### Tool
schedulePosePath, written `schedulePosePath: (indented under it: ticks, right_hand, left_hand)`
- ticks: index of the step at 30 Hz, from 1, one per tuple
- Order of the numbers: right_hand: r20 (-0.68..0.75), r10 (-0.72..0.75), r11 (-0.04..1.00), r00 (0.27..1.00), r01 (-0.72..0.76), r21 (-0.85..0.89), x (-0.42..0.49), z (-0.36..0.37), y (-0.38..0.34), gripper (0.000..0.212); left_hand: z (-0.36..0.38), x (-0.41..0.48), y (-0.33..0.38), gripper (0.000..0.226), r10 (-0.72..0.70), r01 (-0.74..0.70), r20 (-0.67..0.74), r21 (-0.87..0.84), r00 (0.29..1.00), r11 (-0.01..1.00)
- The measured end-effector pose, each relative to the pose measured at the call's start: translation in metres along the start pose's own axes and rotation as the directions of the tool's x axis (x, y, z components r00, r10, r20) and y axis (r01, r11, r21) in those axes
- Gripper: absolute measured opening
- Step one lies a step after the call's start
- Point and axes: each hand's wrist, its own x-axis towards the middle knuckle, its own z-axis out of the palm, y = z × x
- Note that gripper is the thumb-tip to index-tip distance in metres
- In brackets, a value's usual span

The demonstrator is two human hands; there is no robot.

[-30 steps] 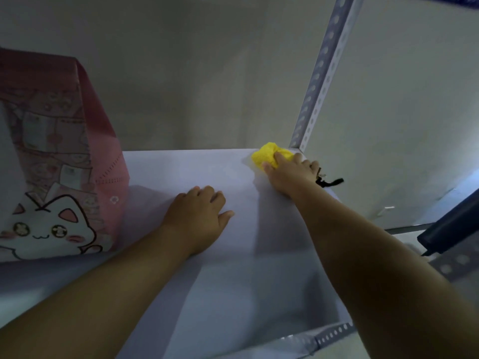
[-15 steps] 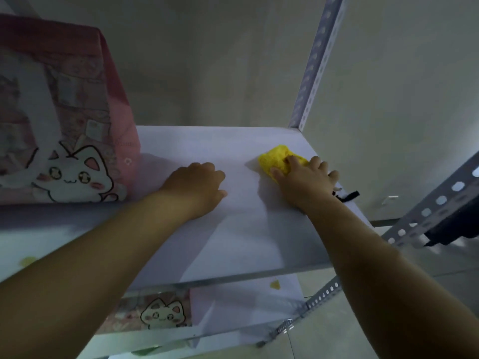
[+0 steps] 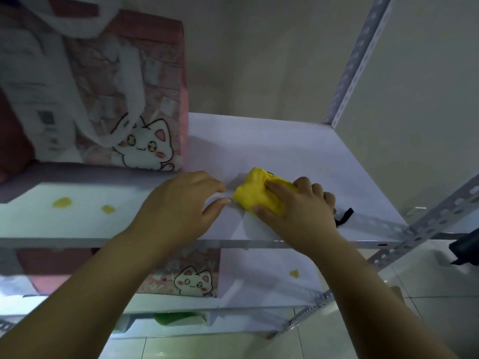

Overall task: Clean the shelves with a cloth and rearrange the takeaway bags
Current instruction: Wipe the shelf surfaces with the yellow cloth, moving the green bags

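Note:
A crumpled yellow cloth (image 3: 255, 194) lies on the white shelf (image 3: 298, 151), near its front edge. My right hand (image 3: 298, 211) grips the cloth and presses it down on the shelf. My left hand (image 3: 181, 203) rests on the shelf just left of the cloth, fingers loosely bent, holding nothing. A pink takeaway bag (image 3: 108, 99) with a white cat print and white handles stands upright at the back left of the same shelf. A second pink cat bag (image 3: 181, 275) sits on the shelf below.
A perforated metal upright (image 3: 355, 60) rises at the shelf's back right corner, and another angled strut (image 3: 435, 216) meets the front right corner. Small yellow spots (image 3: 62, 202) mark the shelf's front left. A black object (image 3: 466, 244) shows at far right above the tiled floor.
My right hand has drawn the cloth from the back right corner toward the front edge and leftward. My left hand stays on the shelf, now close to the cloth. The view has tilted downward.

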Motion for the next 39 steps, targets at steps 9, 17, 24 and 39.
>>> schedulePosePath:
  ticks: [9, 17, 24, 39]
  right_hand:
    - [-0.109, 0.101, 0.993, 0.989, -0.093, 0.072, -0.032, 0.002, -0.072, 0.049]
    - [-0.099, 0.106, 0.99, 0.989, -0.096, 0.108, -0.05, 0.011, -0.167, 0.049]
    - [-0.021, 0.131, 0.991, 0.991, -0.132, -0.02, -0.04, 0.013, -0.21, 0.054]
    - [0.004, 0.031, 0.999, 1.0, -0.031, -0.043, -0.039, 0.01, -0.229, 0.05]
  left_hand:
    - [-0.045, -0.087, -0.05, 0.037, -0.103, 0.105, -0.06, 0.029, 0.993, 0.994]
    - [-0.085, -0.158, -0.124, 0.044, -0.242, 0.261, -0.156, 0.111, 0.958, 0.959]
    - [-0.091, -0.178, -0.168, 0.061, -0.427, 0.427, -0.036, 0.164, 0.903, 0.889]
    - [-0.083, -0.179, -0.192, 0.04, -0.299, 0.327, -0.177, 0.16, 0.938, 0.931]
